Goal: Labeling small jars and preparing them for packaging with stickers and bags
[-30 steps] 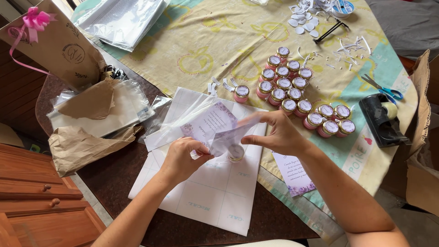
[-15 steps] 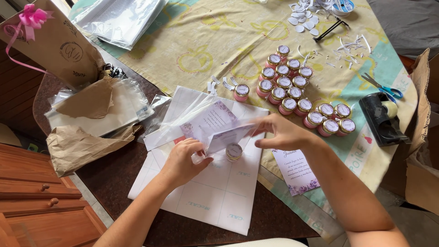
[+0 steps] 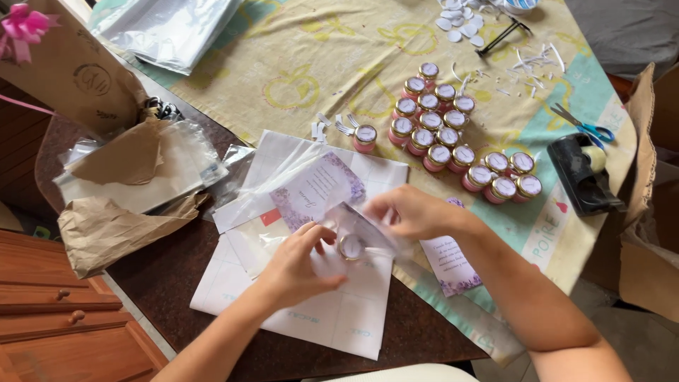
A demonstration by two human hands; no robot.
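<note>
Cluttered table (image 3: 297, 64), left hand (image 3: 297, 265) and right hand (image 3: 410, 212) both pinching clear bag (image 3: 368, 233) around small jar (image 3: 351, 246)

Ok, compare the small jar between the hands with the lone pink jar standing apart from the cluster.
The small gold-rimmed jar in the hands sits inside a clear plastic sleeve; the lone pink jar stands bare on the yellow tablecloth. The first is gripped by the left hand and right hand; the lone one is untouched. Both have round white-labelled lids.

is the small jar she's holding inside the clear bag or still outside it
Cannot tell for sure. The small jar sits between the left hand and right hand, with the clear bag film around it, but blur hides whether it is fully in.
</note>
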